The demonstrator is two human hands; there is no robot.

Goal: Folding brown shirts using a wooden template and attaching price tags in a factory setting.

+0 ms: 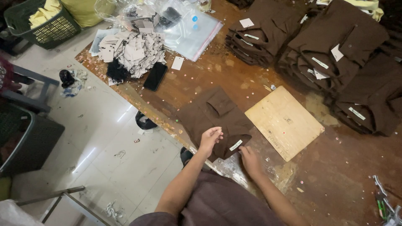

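Observation:
A folded dark brown shirt (213, 119) lies on the worn brown table (343, 167), collar away from me, with a small white tag (235, 145) near its lower right corner. My left hand (210, 139) rests on the shirt's near edge with the fingers curled, pressing the cloth. Just right of the tag, my right hand (250, 160) touches the shirt's near corner with its fingertips. Whether either hand pinches the fabric is hard to tell.
A pale wooden board (284, 121) lies right of the shirt. Stacks of folded brown shirts (335, 58) fill the far right. A heap of paper tags (134, 50), a black phone (155, 76) and clear plastic bags (188, 29) sit far left. Baskets (44, 23) stand on the tiled floor.

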